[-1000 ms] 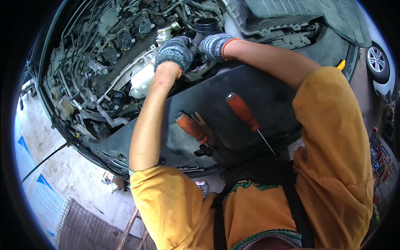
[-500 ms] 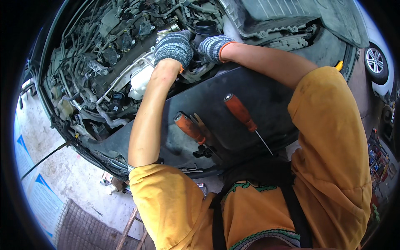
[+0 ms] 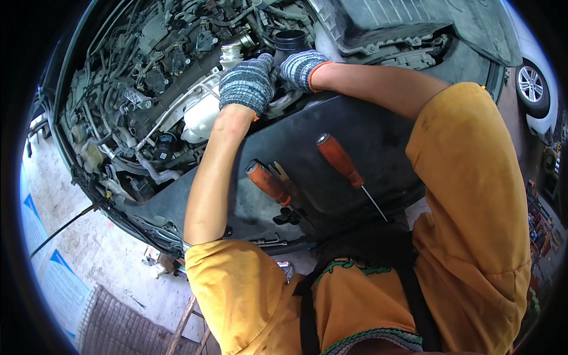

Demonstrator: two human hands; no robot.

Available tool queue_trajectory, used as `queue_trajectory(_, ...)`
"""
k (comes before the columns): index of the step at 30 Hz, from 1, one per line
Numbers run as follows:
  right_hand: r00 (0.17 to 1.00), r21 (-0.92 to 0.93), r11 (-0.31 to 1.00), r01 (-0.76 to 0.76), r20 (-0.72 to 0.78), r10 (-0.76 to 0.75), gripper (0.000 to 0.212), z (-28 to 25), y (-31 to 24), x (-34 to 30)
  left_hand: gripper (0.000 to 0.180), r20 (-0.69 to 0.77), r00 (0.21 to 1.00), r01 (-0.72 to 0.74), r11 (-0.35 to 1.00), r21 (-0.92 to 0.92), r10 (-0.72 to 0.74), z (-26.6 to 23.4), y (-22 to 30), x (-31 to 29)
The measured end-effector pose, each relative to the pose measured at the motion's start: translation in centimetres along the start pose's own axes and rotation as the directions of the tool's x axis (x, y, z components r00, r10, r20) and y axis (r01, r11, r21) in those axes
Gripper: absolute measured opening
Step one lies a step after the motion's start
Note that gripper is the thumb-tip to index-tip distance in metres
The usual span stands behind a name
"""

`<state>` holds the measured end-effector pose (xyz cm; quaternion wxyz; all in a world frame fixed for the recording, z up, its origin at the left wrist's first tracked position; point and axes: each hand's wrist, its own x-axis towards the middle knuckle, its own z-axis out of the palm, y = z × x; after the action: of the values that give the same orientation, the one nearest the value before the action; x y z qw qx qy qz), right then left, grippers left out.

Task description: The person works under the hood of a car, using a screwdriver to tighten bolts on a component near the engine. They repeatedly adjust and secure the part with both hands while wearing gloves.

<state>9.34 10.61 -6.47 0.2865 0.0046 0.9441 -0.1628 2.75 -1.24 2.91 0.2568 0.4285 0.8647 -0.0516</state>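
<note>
My left hand (image 3: 247,86), in a grey and white knitted glove, is above the engine, beside a silvery metal pipe fitting (image 3: 231,56). Its fingers are curled together, and what they grip is hidden. Just right of it, my right hand (image 3: 302,69), gloved alike, presses against the lower side of a black air duct (image 3: 291,41). This hand's fingers are bent closed too, their tips out of sight. The duct's round open end faces up. A pale metal cover (image 3: 200,118) lies left of my left wrist.
On the dark front panel (image 3: 378,136) lie two screwdrivers with orange-red handles, one left (image 3: 267,182) and one right (image 3: 340,158). Small metal tools (image 3: 272,241) rest at its near edge. A black plastic housing (image 3: 384,23) stands far right. A prop rod (image 3: 65,228) slants at left.
My left hand has come down nearer to me, uncovering more of the silvery pipe fitting. My right hand and the black duct have shifted only slightly.
</note>
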Motion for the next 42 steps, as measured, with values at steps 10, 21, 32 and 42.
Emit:
queue_trajectory(10, 0.998, 0.059, 0.996, -0.061, 0.037, 0.059, 0.029, -1.3, -1.2, -0.9, 0.030, -0.099, 0.995, 0.008, 0.999, 0.044, -0.004, 0.4, -0.6, 2.2)
queue_trajectory(21, 0.998, 0.230, 0.971, -0.058, 0.023, 0.054, 0.029, 1.7, 0.0, 1.8, 0.036, -0.048, 0.997, 0.061, 0.993, 0.101, -0.056, -0.2, -0.6, 3.5)
queue_trajectory(32, 0.974, 0.140, 0.990, 0.003, 0.224, -0.034, 0.034, 0.4, -0.7, 0.2, 0.034, -0.054, 0.998, 0.042, 0.995, 0.091, -0.037, 0.5, -1.2, 4.1)
queue_trajectory(42, 0.948, 0.306, 0.951, -0.047, 0.313, -0.054, 0.046, -0.2, -0.3, -0.5, 0.034, -0.054, 0.998, -0.030, 0.990, 0.136, 0.038, 0.6, -1.8, 5.0)
